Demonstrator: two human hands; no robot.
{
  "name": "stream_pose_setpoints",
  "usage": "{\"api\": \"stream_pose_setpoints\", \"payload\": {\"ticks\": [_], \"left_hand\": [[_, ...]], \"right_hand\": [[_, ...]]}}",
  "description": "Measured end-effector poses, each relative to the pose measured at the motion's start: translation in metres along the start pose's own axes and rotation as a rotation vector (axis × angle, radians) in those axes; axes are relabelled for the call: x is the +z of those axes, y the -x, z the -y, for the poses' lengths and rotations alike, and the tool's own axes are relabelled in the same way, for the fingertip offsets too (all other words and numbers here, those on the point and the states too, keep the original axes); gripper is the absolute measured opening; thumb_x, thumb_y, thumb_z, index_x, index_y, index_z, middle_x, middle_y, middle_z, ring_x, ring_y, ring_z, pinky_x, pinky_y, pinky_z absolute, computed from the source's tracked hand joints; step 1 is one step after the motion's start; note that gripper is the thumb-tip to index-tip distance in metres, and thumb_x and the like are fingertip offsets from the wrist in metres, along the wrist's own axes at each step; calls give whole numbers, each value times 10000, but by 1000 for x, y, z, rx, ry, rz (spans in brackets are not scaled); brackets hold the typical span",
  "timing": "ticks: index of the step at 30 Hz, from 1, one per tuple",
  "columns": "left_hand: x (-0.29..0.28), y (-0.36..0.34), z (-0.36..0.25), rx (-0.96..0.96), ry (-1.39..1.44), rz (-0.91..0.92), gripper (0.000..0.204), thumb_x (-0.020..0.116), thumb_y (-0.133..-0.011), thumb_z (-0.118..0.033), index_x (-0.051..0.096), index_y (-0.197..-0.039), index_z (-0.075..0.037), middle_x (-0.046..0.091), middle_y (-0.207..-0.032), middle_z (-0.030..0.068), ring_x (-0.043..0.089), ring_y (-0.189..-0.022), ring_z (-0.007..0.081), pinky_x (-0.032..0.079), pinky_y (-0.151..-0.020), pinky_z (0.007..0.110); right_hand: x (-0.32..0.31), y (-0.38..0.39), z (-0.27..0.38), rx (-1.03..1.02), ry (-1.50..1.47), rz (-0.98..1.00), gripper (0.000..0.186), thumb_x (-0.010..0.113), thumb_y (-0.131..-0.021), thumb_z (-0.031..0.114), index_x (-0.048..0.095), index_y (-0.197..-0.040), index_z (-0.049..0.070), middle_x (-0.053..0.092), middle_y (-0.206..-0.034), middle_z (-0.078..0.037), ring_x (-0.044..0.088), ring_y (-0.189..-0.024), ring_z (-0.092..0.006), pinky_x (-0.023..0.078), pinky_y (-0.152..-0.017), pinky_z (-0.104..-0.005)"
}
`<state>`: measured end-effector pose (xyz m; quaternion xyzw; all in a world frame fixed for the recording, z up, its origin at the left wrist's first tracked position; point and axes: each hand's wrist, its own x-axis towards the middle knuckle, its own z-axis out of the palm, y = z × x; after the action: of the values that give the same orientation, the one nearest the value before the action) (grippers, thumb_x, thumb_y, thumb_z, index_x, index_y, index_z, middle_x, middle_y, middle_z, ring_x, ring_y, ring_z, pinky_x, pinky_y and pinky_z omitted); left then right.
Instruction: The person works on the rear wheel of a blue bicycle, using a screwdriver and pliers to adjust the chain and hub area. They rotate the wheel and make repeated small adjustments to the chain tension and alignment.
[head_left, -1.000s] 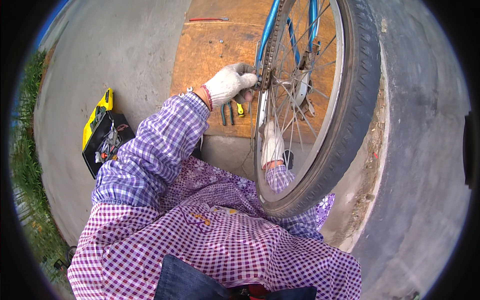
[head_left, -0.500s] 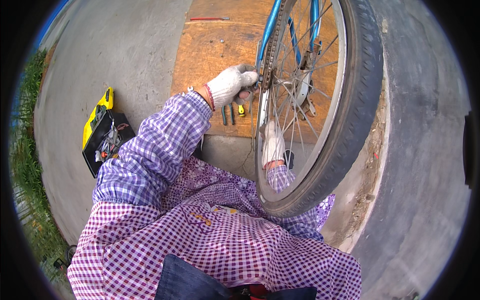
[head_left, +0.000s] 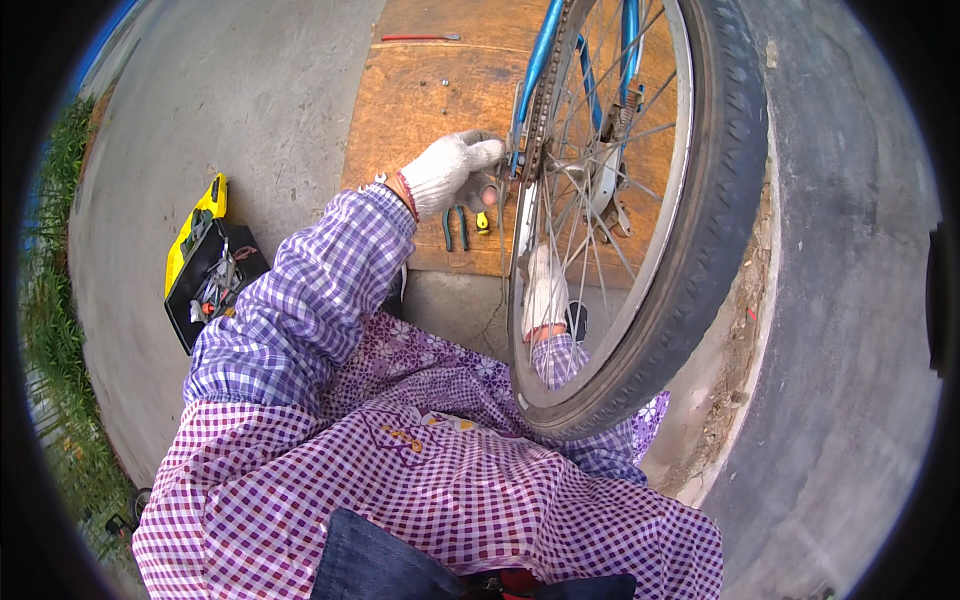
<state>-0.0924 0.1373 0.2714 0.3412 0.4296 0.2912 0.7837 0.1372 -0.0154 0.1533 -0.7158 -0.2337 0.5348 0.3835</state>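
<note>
- Clock hours are read from the middle of my view, twelve being straight ahead of me.
- The bicycle wheel [head_left: 738, 175] fills one to three o'clock, its tyre curving around on my right and its lower rim coming down near my lap. Its hub [head_left: 572, 172] sits at one o'clock.
- My left hand [head_left: 452, 175], in a white knitted glove, is at twelve, just beside the axle end on the wheel's left face. My fingers are bent with the thumb apart below them; I cannot tell whether they pinch anything or touch the metal.
- My right hand [head_left: 543, 290], gloved too, is at three o'clock, seen through the spokes. Its fingers are partly hidden, so I cannot tell whether they grasp anything.
- The chain [head_left: 541, 105] runs up toward one o'clock along the wheel's near side, beside the blue frame [head_left: 538, 62].
- Under my left hand, toward twelve, dark-handled pliers [head_left: 448, 232] and a yellow-handled tool [head_left: 482, 224] lie on the brown wooden board [head_left: 400, 115].
- Farther out, between eleven and twelve, a slim red tool [head_left: 410, 38] lies on the same board.
- At nine, a black toolbox [head_left: 182, 308] with a yellow lid [head_left: 207, 203] stands on the concrete, tools inside.
</note>
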Motion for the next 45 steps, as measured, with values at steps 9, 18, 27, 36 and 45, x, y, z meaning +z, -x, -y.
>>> {"api": "stream_pose_setpoints", "payload": {"ticks": [9,18,27,36,45], "left_hand": [[2,12,-5,119,-385,-143,334,665,-1033,-208,701,-1265,28,681,-794,27,663,-697,97,571,-640,265],[-6,23,-33,150,-375,-156,295,699,-996,-166,720,-1221,25,712,-800,46,681,-693,110,571,-651,281],[-29,44,-62,121,-372,-69,271,687,-1000,-169,712,-1192,21,743,-919,76,721,-759,110,583,-675,277],[-86,39,-42,128,-347,-32,305,694,-988,-177,706,-1225,14,743,-924,65,727,-783,117,603,-694,273],[-96,26,-29,118,-306,9,344,696,-992,-174,685,-1275,22,741,-956,71,731,-805,123,603,-705,275]], "right_hand": [[0,-1,-9,-20,24,-5,659,472,-1097,546,587,-1418,-18,642,-1292,-95,609,-1130,-183,498,-988,-347],[29,33,22,-61,220,-42,663,456,-1103,546,591,-1419,-21,652,-1291,-109,621,-1123,-189,513,-982,-341],[56,62,32,-91,-86,-7,515,492,-1107,501,621,-1295,39,627,-1182,-33,626,-1047,-135,533,-930,-323],[98,45,-3,-93,-43,44,653,515,-1085,531,536,-1455,-7,589,-1403,-131,580,-1272,-226,476,-1080,-372],[99,30,-13,-157,118,-7,521,489,-1120,414,610,-1328,-48,657,-1275,-142,649,-1144,-222,525,-993,-347]]}}
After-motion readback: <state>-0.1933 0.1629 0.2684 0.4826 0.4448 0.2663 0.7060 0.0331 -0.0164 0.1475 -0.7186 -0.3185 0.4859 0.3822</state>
